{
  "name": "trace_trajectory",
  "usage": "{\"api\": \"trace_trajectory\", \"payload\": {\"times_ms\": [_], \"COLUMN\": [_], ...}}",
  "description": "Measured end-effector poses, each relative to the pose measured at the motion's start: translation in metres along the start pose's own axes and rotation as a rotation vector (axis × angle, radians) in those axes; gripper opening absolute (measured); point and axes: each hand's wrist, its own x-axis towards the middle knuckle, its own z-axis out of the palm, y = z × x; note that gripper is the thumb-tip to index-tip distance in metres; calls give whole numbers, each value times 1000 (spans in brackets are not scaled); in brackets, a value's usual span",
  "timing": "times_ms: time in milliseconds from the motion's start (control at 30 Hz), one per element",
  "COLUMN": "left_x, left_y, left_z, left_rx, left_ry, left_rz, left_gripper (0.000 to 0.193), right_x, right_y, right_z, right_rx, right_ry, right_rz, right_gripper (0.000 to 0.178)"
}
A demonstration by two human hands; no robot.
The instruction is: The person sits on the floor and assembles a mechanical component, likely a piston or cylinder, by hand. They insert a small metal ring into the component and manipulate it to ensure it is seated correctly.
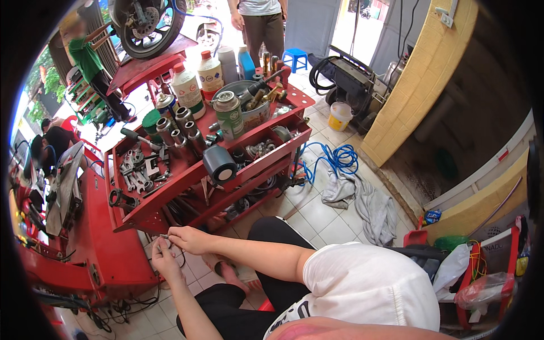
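My left hand (165, 259) and my right hand (191, 239) meet low in front of the red tool cart (170, 203), fingertips close together. Both are closed in a pinch around something small and dark, too small to make out. Just beyond them, the cart's top tray carries several wrenches (134, 171), a ratchet handle (139, 137) and upright sockets (180, 136). A black cylindrical object with a grey end (220, 164) sits at the cart's near edge.
Bottles (187, 90), a green can (229, 116) and a metal bowl of tools (256, 113) crowd the cart. A blue hose (340, 161) and grey cloth (365, 207) lie on the tiles. Left stands a red lift (102, 238); people and a raised motorcycle wheel (148, 28) are farther off.
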Motion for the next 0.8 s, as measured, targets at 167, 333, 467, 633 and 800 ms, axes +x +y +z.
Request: {"api": "trace_trajectory", "payload": {"times_ms": [167, 333, 467, 633, 800], "left_x": [-8, -4, -5, -1, -3], "left_y": [11, 12, 17, 5, 8], "left_z": [9, 5, 2, -1, -1], "left_rx": [44, 61, -50, -69, -189], "left_ry": [-34, 27, 9, -124, -169], "left_rz": [-5, -26, 30, 22, -71], "left_gripper": [28, 25, 25, 30, 29], "right_x": [-4, -1, 3, 6, 1], "right_y": [-8, -12, -11, 14, 5], "right_z": [-3, -9, 0, 4, 6], "right_rx": [39, 40, 15, -34, 126], "right_ry": [0, 28, 26, 33, -22], "right_rz": [16, 13, 10, -101, 92], "right_gripper": [23, 23, 22, 20, 22]}}
